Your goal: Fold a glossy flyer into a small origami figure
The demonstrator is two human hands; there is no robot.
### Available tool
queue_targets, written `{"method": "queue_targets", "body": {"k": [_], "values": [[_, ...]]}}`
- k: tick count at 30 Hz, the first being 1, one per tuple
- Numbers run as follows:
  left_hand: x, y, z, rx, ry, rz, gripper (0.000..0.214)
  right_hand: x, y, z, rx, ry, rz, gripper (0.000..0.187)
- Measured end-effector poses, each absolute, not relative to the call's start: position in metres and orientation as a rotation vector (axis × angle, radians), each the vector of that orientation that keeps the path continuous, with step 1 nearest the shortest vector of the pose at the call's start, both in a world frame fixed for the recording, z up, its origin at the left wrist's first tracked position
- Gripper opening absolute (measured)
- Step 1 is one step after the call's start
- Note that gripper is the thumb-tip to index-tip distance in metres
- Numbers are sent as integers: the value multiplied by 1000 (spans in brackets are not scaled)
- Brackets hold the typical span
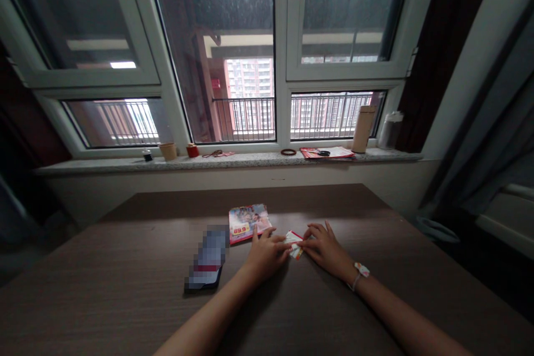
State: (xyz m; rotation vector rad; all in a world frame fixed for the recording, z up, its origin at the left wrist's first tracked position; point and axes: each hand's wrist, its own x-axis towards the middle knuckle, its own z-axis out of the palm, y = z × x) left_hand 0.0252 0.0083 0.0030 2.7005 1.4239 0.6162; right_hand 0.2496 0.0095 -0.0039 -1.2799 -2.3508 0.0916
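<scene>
A small folded piece of printed paper (293,237), white with red and orange parts, lies between my two hands just above or on the brown table. My left hand (267,251) pinches its left side, with the index finger reaching toward a colourful leaflet (246,222). From the other side, my right hand (327,250) has its fingertips closed on the paper's right edge, while other fingers stick up. A band with a pale ornament circles the right wrist. How many layers the paper has, I cannot tell.
A phone (206,261), its screen pixelated, lies left of my left arm on the table (125,267). Along the windowsill (250,161) stand a paper cup (168,151), a red jar (192,150), a tan bottle (364,129), and papers with scissors (323,153) on top.
</scene>
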Motion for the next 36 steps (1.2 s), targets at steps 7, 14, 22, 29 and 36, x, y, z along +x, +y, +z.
{"method": "queue_targets", "body": {"k": [7, 14, 22, 29, 36], "values": [[25, 10, 0, 2702, 1436, 659, 23, 249, 11, -2, -1290, -2347, 135, 24], [27, 6, -3, 2762, 1401, 735, 21, 248, 12, -2, -1311, -2311, 189, 23], [28, 5, 3, 2735, 1258, 638, 24, 247, 10, -7, -1416, -2226, -6, 23], [29, 0, 8, 2739, 1176, 629, 31, 249, 11, -7, -1438, -2230, 87, 26], [28, 2, 4, 2702, 1205, 663, 27, 249, 9, -5, -1403, -2290, 158, 31]]}}
